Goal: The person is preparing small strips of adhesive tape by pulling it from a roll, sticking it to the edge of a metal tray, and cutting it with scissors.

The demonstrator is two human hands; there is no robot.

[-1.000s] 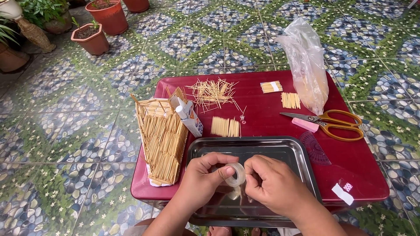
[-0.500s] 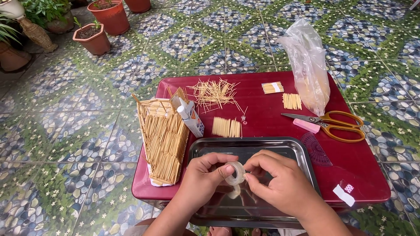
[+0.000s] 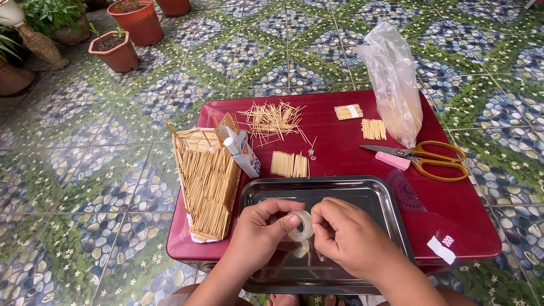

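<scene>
Left hand (image 3: 258, 226) pinches a clear tape roll (image 3: 301, 225); right hand (image 3: 345, 235) grips its edge, above the metal tray (image 3: 374, 195) on the red surface (image 3: 340, 156).

I sat over a low red table (image 3: 351, 164) on a tiled floor (image 3: 283, 51) patterned green and blue with pebbles and white flowers. Terracotta plant pots (image 3: 116, 54) stood upper left. Soft daylight.

Home patio, patterned floor tiles (image 3: 317, 62), potted plants (image 3: 116, 48)
</scene>
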